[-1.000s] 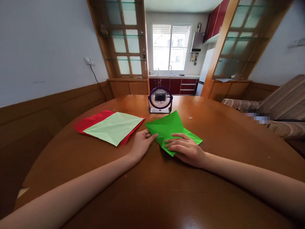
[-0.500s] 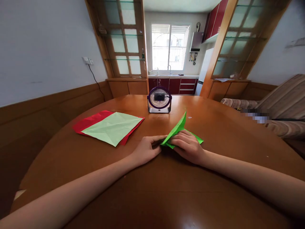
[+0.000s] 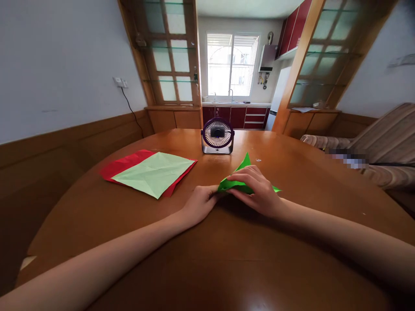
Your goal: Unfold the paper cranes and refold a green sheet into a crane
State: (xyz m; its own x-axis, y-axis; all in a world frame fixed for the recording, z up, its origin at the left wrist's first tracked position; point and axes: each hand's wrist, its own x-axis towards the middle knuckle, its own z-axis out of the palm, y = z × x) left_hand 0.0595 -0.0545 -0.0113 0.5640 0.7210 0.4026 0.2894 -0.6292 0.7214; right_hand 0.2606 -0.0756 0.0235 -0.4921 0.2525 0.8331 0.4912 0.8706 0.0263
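Note:
A bright green sheet of folded paper (image 3: 245, 163) is between my hands on the brown table, one pointed flap rising away from me. My left hand (image 3: 201, 203) pinches its left corner between thumb and fingers. Over the middle of the paper, my right hand (image 3: 254, 190) grips the folded layers, its fingers on top and the thumb on the near edge. Another corner pokes out to the right of that hand. The palm side of my right hand and the paper beneath it are hidden.
Left of my hands, a pale green sheet (image 3: 155, 172) lies over red paper (image 3: 121, 166). A small round fan (image 3: 217, 134) stands toward the back of the round wooden table (image 3: 207, 259). A striped sofa (image 3: 385, 142) is at the right, past the table's edge.
My right hand's fingers have come over the raised flap and pressed it lower. The flap's tip has shifted slightly left. My left hand keeps its pinch on the corner.

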